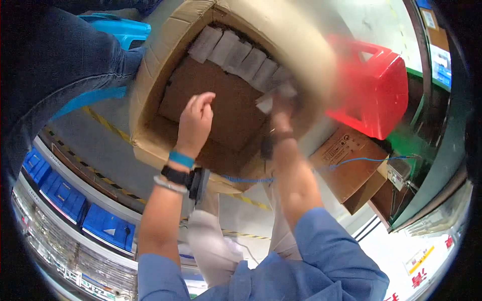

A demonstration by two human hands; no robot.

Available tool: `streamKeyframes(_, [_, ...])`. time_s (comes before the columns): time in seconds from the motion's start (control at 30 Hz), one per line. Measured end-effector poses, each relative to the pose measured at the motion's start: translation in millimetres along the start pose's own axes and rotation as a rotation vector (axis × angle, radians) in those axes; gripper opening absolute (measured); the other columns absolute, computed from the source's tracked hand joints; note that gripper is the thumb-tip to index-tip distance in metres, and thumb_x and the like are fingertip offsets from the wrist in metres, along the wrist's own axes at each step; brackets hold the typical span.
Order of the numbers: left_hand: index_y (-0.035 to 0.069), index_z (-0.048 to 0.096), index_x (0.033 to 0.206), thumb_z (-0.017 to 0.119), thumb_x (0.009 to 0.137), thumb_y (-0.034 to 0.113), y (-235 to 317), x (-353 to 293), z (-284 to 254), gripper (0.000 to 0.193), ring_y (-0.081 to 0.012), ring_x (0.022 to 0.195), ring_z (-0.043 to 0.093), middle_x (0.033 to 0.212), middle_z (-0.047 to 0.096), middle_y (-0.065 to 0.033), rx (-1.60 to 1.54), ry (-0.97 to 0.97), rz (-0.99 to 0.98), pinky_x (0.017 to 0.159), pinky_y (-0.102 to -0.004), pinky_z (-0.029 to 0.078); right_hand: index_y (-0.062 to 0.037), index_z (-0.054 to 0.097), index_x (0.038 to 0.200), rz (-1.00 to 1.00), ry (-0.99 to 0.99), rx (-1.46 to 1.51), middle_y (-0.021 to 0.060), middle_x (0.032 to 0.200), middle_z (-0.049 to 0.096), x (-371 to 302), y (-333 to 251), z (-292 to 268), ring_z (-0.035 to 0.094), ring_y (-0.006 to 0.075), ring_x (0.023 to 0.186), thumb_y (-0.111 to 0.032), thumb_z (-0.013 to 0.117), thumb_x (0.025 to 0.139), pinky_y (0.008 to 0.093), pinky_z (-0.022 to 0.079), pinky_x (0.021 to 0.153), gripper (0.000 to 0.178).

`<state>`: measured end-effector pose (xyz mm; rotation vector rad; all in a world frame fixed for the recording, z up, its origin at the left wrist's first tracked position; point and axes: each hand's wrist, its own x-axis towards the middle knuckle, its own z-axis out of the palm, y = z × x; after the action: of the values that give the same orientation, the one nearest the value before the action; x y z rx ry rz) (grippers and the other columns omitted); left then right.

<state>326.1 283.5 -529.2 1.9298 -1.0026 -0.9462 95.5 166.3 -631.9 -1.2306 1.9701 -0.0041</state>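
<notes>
A large cardboard box (pixel 145 95) stands before me. Along its far inner wall lies a row of several flat whitish wrapped packets (pixel 237 56) on the brown bottom. My right hand (pixel 282 114), smeared by motion, is inside the box at the right end of that row. Its fingers are closed on a whitish packet (pixel 265 104), whose edge sticks out to the left. Above the left part of the box my left hand (pixel 196 123) hangs with nothing in it, fingers loosely extended and touching nothing. A blue band and a black strap circle the left wrist.
A red plastic stool (pixel 384 90) stands right of the box, with folded cardboard (pixel 346 155) below it. A blue cord (pixel 361 159) runs across the right. Another person's jeans-clad leg (pixel 65 55) and a blue stool (pixel 123 30) are at left. Blue bins (pixel 108 226) line the lower left.
</notes>
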Motion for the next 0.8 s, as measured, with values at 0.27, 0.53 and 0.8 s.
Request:
streamKeyframes(0.27, [0.0,0.055,0.119,0.052,0.087,0.021,-66.5,98.1,82.8,0.038,-0.0378,0.109,0.054,0.115,0.057,-0.0229,0.283,-0.053,0.031,0.091,-0.0449,0.045,0.0005,0.043,0.135,-0.591,0.177,-0.526,0.0249,0.125,0.055,130.6,59.3,34.6,0.055,0.0392,0.111,-0.043,0.05,0.094,0.0473,0.042,0.095,0.061])
streamKeyframes(0.53, [-0.001,0.051,0.125,0.055,0.083,0.04,-90.9,130.7,127.1,0.059,-0.0391,0.12,0.047,0.128,0.05,-0.0224,0.617,-0.234,-0.033,0.1,-0.0476,0.04,-0.0102,0.041,0.141,-0.229,-0.249,0.239,0.0149,0.142,0.043,89.3,66.6,17.8,0.039,0.0284,0.128,-0.048,0.05,0.093,0.0444,0.03,0.106,0.062])
streamKeyframes(0.8, [-0.003,0.045,0.132,0.061,0.079,0.048,-97.6,148.2,165.0,0.075,-0.0395,0.125,0.043,0.136,0.044,-0.0242,0.421,-0.208,-0.166,0.103,-0.0477,0.038,-0.0073,0.041,0.141,-0.172,-0.321,0.483,0.0106,0.146,0.038,51.9,-4.4,-26.0,0.033,0.024,0.133,-0.047,0.052,0.091,0.0382,0.025,0.11,0.066])
